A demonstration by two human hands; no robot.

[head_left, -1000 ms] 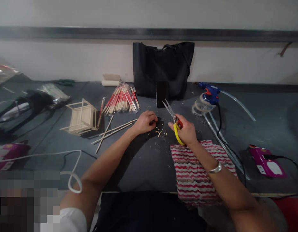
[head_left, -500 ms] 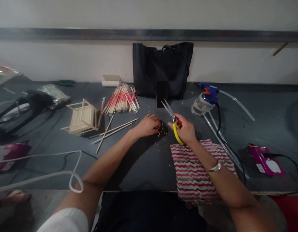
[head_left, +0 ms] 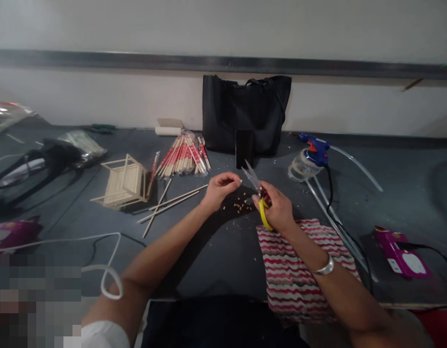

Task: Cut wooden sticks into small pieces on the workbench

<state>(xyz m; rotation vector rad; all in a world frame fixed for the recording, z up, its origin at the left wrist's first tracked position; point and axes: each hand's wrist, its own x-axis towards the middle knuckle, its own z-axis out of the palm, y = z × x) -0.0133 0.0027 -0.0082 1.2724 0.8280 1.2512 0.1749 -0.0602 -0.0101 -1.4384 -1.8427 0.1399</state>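
Nearest, a striped cloth [head_left: 303,261] lies on the desk [head_left: 216,251]. Just beyond, the right hand [head_left: 279,209] grips yellow-handled scissors [head_left: 255,182], blades apart, beside the left hand [head_left: 219,189], closed on a small wood piece [head_left: 238,182] above scattered chips [head_left: 237,207]; farther back stands a black bag [head_left: 245,108]

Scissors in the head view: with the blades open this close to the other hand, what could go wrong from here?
1. The scissors in the right hand stand open, near the left hand, which pinches a short stick piece; a cut might nick a fingertip.
2. So short a piece may fly off and be lost among the cut bits on the table.
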